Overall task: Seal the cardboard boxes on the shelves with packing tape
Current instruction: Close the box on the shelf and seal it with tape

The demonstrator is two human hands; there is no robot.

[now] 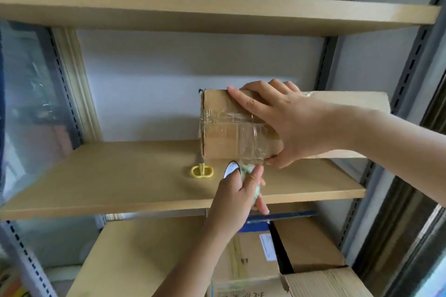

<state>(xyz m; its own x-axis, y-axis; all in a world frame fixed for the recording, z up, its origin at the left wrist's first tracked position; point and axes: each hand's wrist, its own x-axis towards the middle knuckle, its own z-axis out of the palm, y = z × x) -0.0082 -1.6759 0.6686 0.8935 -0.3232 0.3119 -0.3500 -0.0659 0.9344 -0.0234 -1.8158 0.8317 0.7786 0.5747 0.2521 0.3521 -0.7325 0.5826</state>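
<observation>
Cardboard box, glossy crinkled tape across it, under right hand.

The right hand covered much of the box face, its fingertips gone over the top edge, and the box's far end behind the wrist could not be told from the cardboard there. The left hand's fingers hid most of the tape roll, blurred above the knuckles, so where the film left the roll was unclear. Left of those fingers, the scissors' blades ran under the box corner, and both forearms were cut by the frame.
</observation>
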